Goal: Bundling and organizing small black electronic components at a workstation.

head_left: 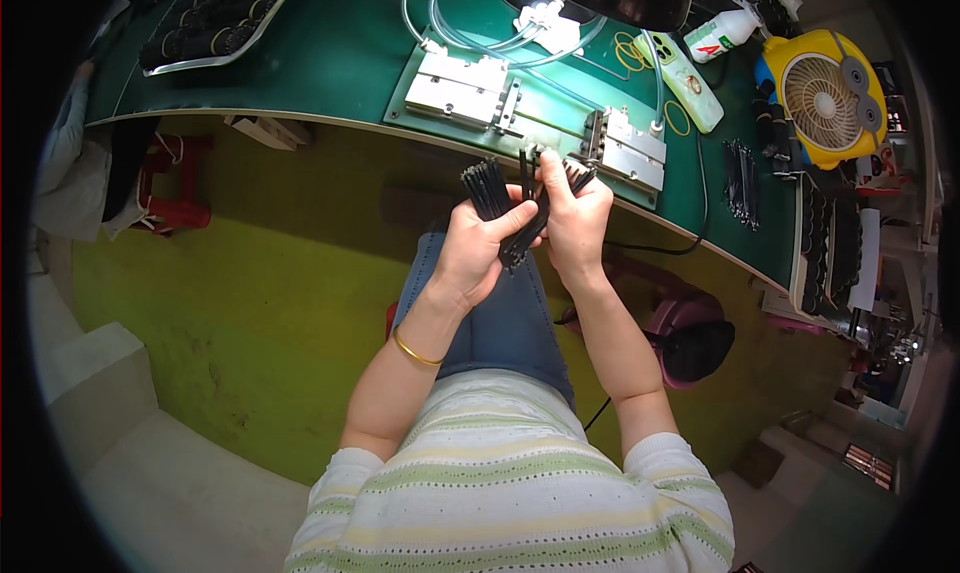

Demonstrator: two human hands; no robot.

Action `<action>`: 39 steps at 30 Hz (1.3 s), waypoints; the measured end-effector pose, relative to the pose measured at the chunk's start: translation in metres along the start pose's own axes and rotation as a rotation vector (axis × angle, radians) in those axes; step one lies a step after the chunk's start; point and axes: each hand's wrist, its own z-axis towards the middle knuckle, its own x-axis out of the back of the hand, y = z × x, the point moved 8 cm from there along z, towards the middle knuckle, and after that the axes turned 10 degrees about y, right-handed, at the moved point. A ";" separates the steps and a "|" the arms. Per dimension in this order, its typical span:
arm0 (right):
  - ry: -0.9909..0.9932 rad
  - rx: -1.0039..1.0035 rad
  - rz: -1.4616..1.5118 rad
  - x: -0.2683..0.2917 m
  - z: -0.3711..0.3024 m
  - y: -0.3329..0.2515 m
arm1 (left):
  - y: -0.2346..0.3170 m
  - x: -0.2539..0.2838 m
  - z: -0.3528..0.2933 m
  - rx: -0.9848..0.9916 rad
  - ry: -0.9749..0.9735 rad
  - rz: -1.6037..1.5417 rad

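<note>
Gripping thin black rods (487, 188) in the left hand (472, 248), with the thumb laid across; pinching more of them between thumb and fingers of the right hand (578, 218). Held above the lap, by the near edge of the green bench (330, 63). Coming up against a plate (548, 113) with two silver metal blocks (455, 91) just past that edge, leaving little room ahead of the fingertips. Wider to the left, as far as a tray (200, 65) of black parts.

Straight, slender and dark, bunched upright on the left and slanting between the hands.

Near the right edge, heaped loosely: similar black pieces (740, 183). Farther back, reaching a pale green phone (683, 81), a yellow fan (825, 101) and a white bottle (722, 35), labelled in red and green.
</note>
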 end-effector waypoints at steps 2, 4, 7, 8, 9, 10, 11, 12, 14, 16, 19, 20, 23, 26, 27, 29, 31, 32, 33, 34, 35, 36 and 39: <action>-0.072 0.055 -0.008 -0.004 -0.002 -0.005 | 0.001 -0.001 0.000 -0.014 0.001 0.007; -0.055 0.058 -0.030 -0.003 -0.003 -0.006 | 0.001 -0.001 -0.001 -0.015 0.004 0.006; -0.019 0.062 -0.074 -0.001 -0.004 -0.008 | 0.000 0.000 -0.001 -0.015 0.012 0.005; -0.009 0.053 -0.075 -0.001 -0.003 -0.008 | -0.001 0.000 0.000 -0.016 0.019 0.009; 0.002 0.043 -0.076 0.000 -0.003 -0.007 | -0.001 0.001 0.001 -0.016 0.026 0.013; 0.013 0.034 -0.078 0.001 -0.002 -0.006 | -0.001 0.001 0.002 -0.017 0.034 0.018; 0.013 0.032 -0.078 0.001 -0.002 -0.006 | -0.001 0.001 0.002 -0.016 0.035 0.018; 0.015 0.020 -0.070 0.001 -0.001 -0.006 | -0.001 0.001 0.002 -0.014 0.031 0.017; 0.018 -0.004 -0.054 0.001 -0.001 -0.005 | -0.001 0.000 0.003 -0.011 0.024 0.014; 0.025 -0.013 -0.040 0.001 0.000 -0.003 | -0.002 0.001 0.004 -0.011 0.024 0.012; 0.034 -0.026 -0.012 0.001 0.000 -0.001 | -0.003 0.001 0.004 -0.015 0.022 0.007; 0.041 -0.013 -0.016 0.001 0.001 -0.003 | -0.003 0.001 0.004 -0.008 0.024 0.000; 0.055 0.025 -0.018 0.002 0.001 -0.006 | -0.002 0.000 0.004 0.001 0.020 -0.013; -0.032 0.026 -0.062 0.001 -0.004 -0.008 | -0.005 0.000 -0.002 0.018 0.015 -0.017; -0.033 0.033 -0.062 0.002 -0.005 -0.008 | -0.004 -0.001 -0.004 0.014 0.009 -0.019; -0.049 0.085 -0.063 0.000 -0.007 -0.011 | -0.002 -0.001 -0.007 0.023 0.019 -0.011; -0.059 0.111 -0.065 -0.001 -0.008 -0.014 | -0.002 -0.001 -0.008 0.027 0.024 -0.010; -0.067 0.103 -0.073 -0.002 -0.009 -0.015 | -0.001 -0.001 -0.008 0.028 0.025 -0.018; -0.075 0.093 -0.080 -0.002 -0.010 -0.016 | -0.001 -0.001 -0.008 0.029 0.026 -0.026; -0.083 0.083 -0.086 -0.003 -0.010 -0.015 | -0.002 0.000 -0.007 0.031 0.028 -0.033; -0.083 0.082 -0.086 -0.003 -0.010 -0.015 | -0.002 0.000 -0.007 0.031 0.029 -0.032; -0.075 0.078 -0.078 -0.003 -0.009 -0.014 | -0.002 0.001 -0.006 0.026 0.034 -0.034; -0.052 0.066 -0.059 -0.002 -0.007 -0.011 | -0.004 0.002 -0.004 0.022 0.046 -0.033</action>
